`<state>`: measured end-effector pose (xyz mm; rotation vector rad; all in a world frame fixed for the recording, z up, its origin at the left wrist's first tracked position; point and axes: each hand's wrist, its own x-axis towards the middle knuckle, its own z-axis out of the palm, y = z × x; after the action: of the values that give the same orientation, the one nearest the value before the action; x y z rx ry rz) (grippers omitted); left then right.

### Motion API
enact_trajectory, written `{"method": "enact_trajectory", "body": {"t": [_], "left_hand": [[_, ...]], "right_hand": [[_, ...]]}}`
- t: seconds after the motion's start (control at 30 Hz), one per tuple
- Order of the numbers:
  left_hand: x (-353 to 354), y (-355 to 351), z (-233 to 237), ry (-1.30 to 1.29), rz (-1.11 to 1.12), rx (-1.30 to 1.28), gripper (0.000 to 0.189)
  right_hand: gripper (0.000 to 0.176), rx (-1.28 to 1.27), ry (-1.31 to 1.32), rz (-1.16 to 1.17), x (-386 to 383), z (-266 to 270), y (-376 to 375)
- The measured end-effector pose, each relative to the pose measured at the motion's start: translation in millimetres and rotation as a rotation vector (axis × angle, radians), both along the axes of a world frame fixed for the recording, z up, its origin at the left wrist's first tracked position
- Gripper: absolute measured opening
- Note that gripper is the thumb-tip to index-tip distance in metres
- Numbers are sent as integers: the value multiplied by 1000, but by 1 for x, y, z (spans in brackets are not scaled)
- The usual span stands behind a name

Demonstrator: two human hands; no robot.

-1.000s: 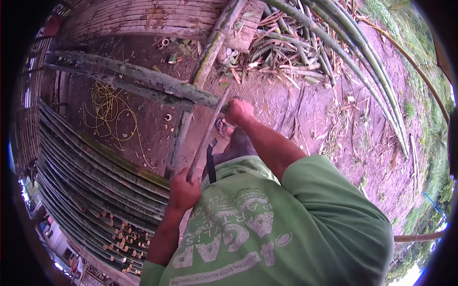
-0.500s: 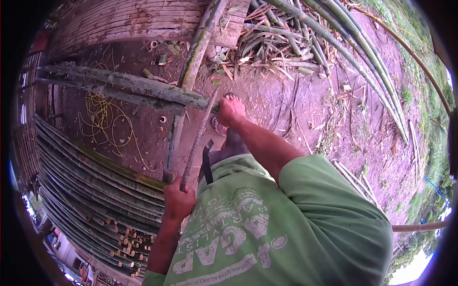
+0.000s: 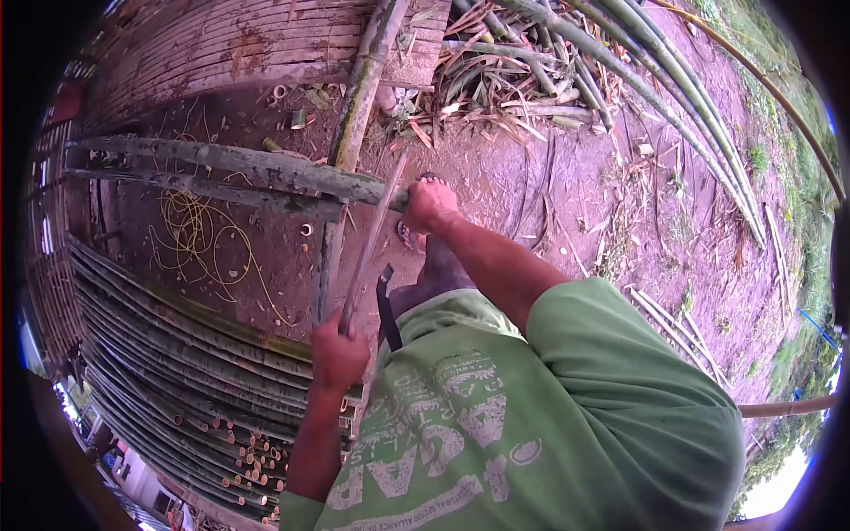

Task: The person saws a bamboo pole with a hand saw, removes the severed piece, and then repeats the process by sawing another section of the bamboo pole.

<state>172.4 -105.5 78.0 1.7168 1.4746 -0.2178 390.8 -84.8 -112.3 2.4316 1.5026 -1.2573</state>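
My left hand (image 3: 340, 356) is closed around the near end of a long narrow saw (image 3: 370, 239), seen almost edge-on. Its blade crosses a thick green bamboo pole (image 3: 257, 163) close to the pole's right end. Just right of the blade, my right hand (image 3: 431, 204) grips that end, its fingers wrapped over the bamboo. An upright bamboo post (image 3: 365, 88) stands where the pole rests near the cut end. The saw's handle is hidden inside my left hand, and its teeth cannot be made out.
A stack of bamboo poles (image 3: 190, 345) lies at lower left. Tangled yellow cord (image 3: 190, 226) is on the dirt. Slatted bamboo decking (image 3: 239, 44) is at the top, beside a heap of split scraps (image 3: 496, 80). Long bent poles (image 3: 673, 97) lean at right. My sandalled foot (image 3: 409, 237) is below the pole.
My left hand has moved slightly up toward the pole, carrying the saw forward across the bamboo. My right hand keeps its grip on the pole's end. The view has shifted a little.
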Motion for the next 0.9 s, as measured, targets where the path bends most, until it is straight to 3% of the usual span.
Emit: {"method": "enact_trajectory", "body": {"t": [0.13, 0.17, 0.23, 0.33, 0.4, 0.47, 0.53, 0.63, 0.7, 0.8, 0.9], "left_hand": [[42, 17, -26, -78, -86, 121, 11], [32, 14, -23, -73, -58, 97, 11], [-6, -7, 15, -18, -13, -11, 12], [-28, -27, 42, 39, 6, -41, 13], [-14, -11, 25, -17, -1, -36, 14], [32, 20, -54, -105, -21, 110, 15], [56, 34, -63, -116, -23, 46, 16], [20, 7, -23, -30, -66, 87, 14], [-16, -16, 40, 75, -31, -18, 11], [-32, -23, 44, 74, -58, -13, 9], [31, 26, -51, -45, -38, 14, 8]], "right_hand": [[32, 60, -48, 58, 1, 4, -8], [34, -127, 114, 12, -2, 3, -6], [26, 38, 6, 49, -1, 12, 1], [24, -11, 16, 48, -7, 32, -7], [24, 49, -12, 28, -6, 29, -8], [24, 66, -5, 27, -2, 24, -6], [25, -17, 50, 36, 2, 24, -5], [26, -2, 28, 58, 5, 38, 1], [25, -39, 54, 44, 2, 47, -2], [24, -26, 49, 11, -6, 31, -7], [27, -3, 55, 23, -7, 19, -10]]}}
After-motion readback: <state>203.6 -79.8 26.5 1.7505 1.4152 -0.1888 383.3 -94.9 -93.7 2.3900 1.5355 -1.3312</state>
